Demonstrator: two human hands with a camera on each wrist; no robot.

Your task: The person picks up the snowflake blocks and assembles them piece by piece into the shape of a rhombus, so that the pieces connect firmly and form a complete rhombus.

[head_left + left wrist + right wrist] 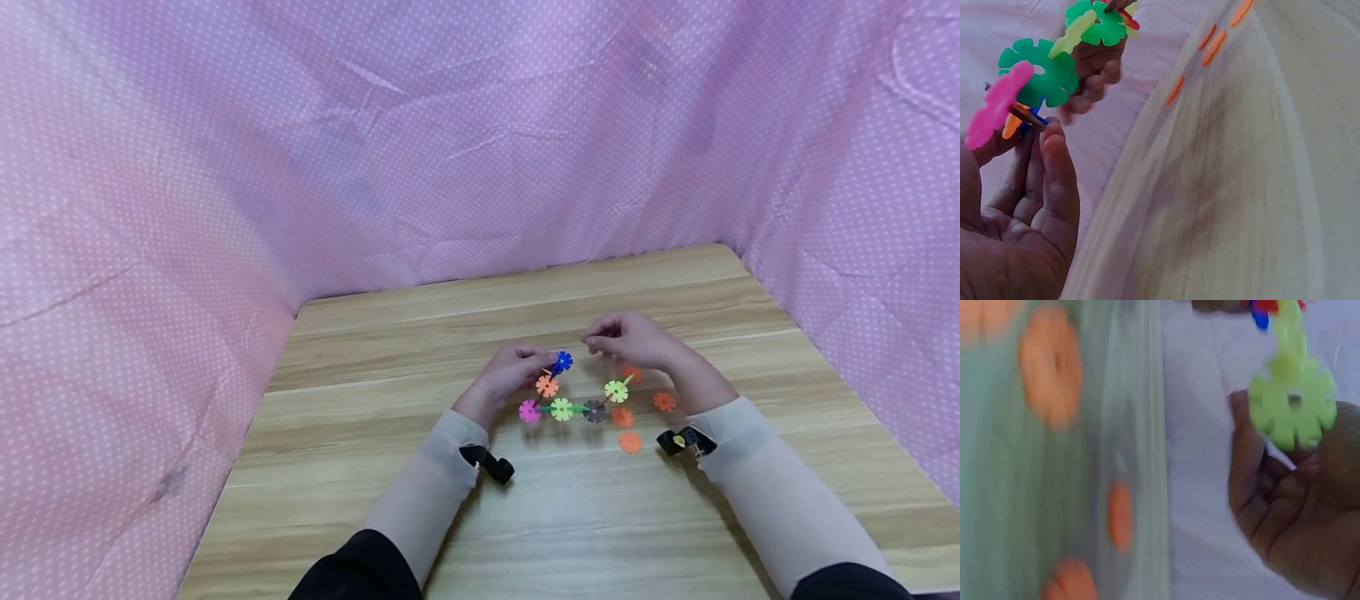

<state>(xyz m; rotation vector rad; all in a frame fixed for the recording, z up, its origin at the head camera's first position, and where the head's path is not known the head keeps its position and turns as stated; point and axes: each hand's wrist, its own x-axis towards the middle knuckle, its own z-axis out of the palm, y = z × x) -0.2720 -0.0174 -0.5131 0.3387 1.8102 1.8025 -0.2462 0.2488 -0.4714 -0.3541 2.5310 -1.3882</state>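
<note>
A chain of notched, flower-shaped plastic discs, with a pink disc (pixel 530 411), a yellow-green disc (pixel 562 409) and a dark disc (pixel 595 411) along its lower side, hangs above the table. My left hand (pixel 513 375) pinches it at the end with the blue disc (pixel 564 360) and orange disc (pixel 547 386). Across a gap from that end is my right hand (pixel 633 340), its fingers loosely bent. In the right wrist view, a yellow-green disc (pixel 1292 403) of the chain hides part of the right hand (pixel 1297 506); I see nothing held in it.
Several loose orange discs lie on the wooden table (pixel 360 433) near the right hand, among them one orange disc (pixel 664 402) off to the right and another (pixel 631 442) closer to me. Pink dotted cloth (pixel 480 150) surrounds the table's back and sides.
</note>
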